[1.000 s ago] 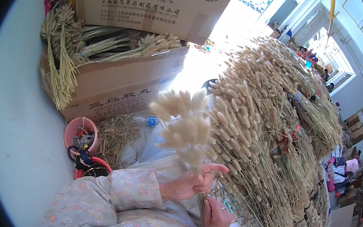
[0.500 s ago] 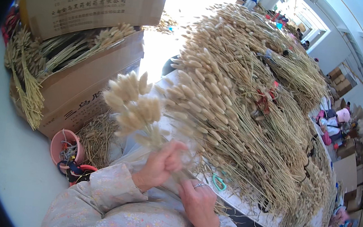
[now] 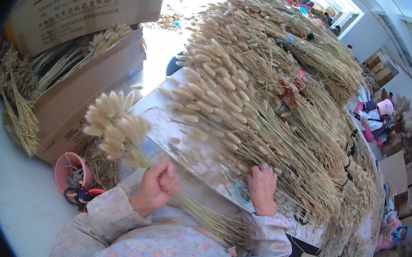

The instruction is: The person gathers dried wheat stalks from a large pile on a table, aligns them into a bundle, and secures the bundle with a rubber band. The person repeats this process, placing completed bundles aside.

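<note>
My left hand (image 3: 157, 187) is closed around the stems of a bunch of dried bunny-tail grass (image 3: 119, 125). Its fluffy cream heads point up and left, and the stems trail down to the right across my lap. At the near edge of a large heap of the same dried grass (image 3: 252, 88), my right hand (image 3: 262, 189), with a ring on one finger, is closed on some stems; its fingertips are hidden. Blurred grass heads lie to the left of that hand. Beside it on the white table (image 3: 158, 122) are green-handled scissors (image 3: 242, 193).
To the left, a cardboard box (image 3: 90, 88) holds more dried grass. A pink bucket (image 3: 73, 171) stands below it, with loose straw next to it. Opened cartons (image 3: 396, 172) and people (image 3: 374, 116) are on the far right.
My right hand has left the bunch's stems and moved right to the heap. My left hand, still gripping the bunch, has shifted left and a little lower.
</note>
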`<state>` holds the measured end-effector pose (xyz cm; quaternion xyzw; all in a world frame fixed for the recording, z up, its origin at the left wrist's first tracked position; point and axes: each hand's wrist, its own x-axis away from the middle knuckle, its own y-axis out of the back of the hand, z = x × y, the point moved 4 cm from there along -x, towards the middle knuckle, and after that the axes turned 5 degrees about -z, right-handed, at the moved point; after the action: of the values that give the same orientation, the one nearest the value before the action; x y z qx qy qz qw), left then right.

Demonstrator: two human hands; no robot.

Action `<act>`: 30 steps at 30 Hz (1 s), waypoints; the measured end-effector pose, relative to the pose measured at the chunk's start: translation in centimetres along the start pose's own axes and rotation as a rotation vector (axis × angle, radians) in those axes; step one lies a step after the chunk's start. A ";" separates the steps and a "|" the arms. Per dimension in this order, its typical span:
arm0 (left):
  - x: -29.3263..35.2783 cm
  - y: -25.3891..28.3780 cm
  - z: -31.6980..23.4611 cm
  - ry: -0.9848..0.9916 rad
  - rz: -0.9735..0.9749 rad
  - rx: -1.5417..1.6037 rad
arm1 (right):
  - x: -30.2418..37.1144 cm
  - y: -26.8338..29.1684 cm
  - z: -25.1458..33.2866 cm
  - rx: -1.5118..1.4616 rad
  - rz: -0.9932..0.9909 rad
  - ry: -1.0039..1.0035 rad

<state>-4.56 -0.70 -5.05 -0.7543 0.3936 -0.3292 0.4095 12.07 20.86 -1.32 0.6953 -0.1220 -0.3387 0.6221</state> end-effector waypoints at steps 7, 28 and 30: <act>-0.6 0.0 0.1 0.011 -0.043 0.001 | 1.1 4.0 -1.2 -0.342 -0.290 0.084; -1.5 -0.9 -0.3 0.020 -0.230 -0.077 | 1.4 9.1 -1.3 -0.399 -0.263 0.135; -1.5 -1.8 -0.4 0.022 -0.180 -0.122 | 1.5 9.1 -0.1 -0.350 -0.263 0.191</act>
<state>-5.05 1.06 -3.55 -0.8065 0.3481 -0.3482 0.3273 15.57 18.29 6.82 0.6157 0.0895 -0.3654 0.6924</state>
